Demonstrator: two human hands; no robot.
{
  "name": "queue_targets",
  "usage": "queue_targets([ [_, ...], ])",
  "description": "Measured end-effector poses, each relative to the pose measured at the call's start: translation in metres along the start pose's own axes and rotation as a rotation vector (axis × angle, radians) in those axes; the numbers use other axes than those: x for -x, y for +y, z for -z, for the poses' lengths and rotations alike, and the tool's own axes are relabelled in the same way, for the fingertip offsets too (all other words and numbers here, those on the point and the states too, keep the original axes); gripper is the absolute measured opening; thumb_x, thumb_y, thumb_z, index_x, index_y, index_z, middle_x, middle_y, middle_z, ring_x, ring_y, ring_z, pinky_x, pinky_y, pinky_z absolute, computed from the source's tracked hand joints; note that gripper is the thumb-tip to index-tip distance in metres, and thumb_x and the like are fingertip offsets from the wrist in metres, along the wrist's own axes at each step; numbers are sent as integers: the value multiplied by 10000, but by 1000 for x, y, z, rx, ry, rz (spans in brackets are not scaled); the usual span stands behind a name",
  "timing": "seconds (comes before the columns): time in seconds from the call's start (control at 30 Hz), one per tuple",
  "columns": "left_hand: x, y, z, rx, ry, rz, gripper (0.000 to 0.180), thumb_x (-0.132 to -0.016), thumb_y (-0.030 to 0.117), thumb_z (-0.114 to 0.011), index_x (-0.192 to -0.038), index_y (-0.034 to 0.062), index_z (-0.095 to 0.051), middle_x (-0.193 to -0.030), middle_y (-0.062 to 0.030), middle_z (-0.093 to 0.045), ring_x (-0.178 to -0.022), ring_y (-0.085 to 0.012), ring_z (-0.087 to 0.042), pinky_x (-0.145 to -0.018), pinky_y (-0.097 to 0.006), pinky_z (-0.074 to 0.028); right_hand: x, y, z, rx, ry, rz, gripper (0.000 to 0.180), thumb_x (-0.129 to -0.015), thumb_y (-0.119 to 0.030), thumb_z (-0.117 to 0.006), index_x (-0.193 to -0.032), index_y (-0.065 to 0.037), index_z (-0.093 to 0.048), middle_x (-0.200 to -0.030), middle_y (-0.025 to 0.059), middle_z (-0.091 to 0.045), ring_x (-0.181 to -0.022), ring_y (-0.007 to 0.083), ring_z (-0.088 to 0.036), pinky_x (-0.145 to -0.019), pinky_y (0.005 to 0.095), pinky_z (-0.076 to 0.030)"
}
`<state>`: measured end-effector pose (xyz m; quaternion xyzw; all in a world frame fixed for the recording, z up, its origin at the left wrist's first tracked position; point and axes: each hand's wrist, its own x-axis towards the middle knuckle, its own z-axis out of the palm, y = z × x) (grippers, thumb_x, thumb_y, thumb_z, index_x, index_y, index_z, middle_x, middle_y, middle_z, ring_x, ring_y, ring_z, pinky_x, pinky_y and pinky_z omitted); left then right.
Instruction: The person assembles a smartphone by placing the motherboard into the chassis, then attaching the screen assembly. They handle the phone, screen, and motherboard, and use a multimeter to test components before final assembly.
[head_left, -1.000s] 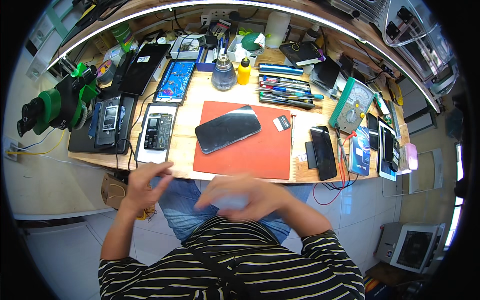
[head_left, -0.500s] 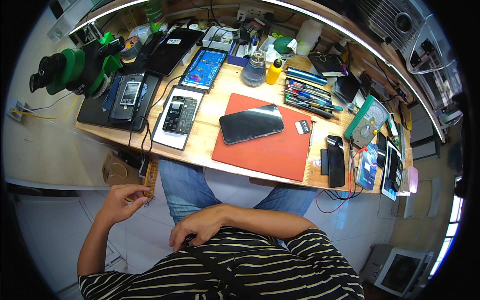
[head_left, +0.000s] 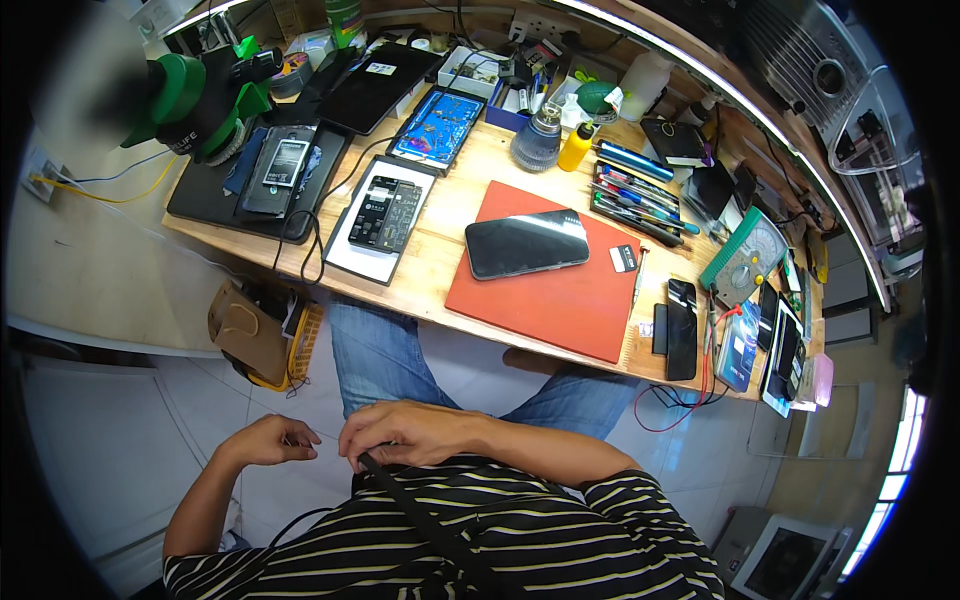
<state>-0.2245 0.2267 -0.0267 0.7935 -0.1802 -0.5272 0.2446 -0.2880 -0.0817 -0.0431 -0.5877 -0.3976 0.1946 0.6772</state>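
Observation:
In front of my waist, my right hand (head_left: pixel 395 432) pinches the end of a black strap (head_left: pixel 415 508), which slants down across the striped shirt (head_left: pixel 560 530). Off to the left, my left hand (head_left: pixel 268 441) hovers above the floor with its fingers loosely curled, a gap between them and the thumb, and nothing visible inside. Neither hand touches the bench. On it, a black smartphone (head_left: pixel 528 244) lies screen up on an orange-red mat (head_left: pixel 555 310). To the left, an opened phone with bare inner parts (head_left: pixel 385 214) rests on a white board (head_left: pixel 352 262).
A green microscope (head_left: pixel 190 105) stands at the far left. Behind the mat are a glass bottle (head_left: pixel 537 138), a yellow bottle (head_left: pixel 576 147) and several screwdrivers (head_left: pixel 640 198). A green analogue multimeter (head_left: pixel 745 255) and a dark phone (head_left: pixel 682 330) sit right. A yellow basket (head_left: pixel 300 350) stands below the bench.
My right hand has risen slightly and now grips the strap. My left hand has dropped and moved right, away from the basket. The view has shifted a little.

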Motion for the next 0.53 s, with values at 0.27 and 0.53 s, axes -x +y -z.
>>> queue_targets([
  [0.27, 44, 90, 82, -40, 406, -438, 235, -862, 177, -809, -1045, 39, -754, -986, -69, -769, -929, -181, -718, -856, -330, -546, 9, -41, 28, 283, 129, 8, 219, -908, -43, -677, -1107, -104, -742, -1182, 48, -660, -1140, 233, -621, -940, 402, -417],
  [0.53, 122, 202, 131, -390, 895, -1512, 684, -900, 345, -746, -1457, 38, -492, -1296, -250, -630, -1187, -339, -617, -1052, -502, -459, 38, -50, 23, 439, -40, -90, 268, -946, -120, -664, -1208, -115, -723, -1225, 65, -651, -1164, 261, -596, -987, 431, -438],
])
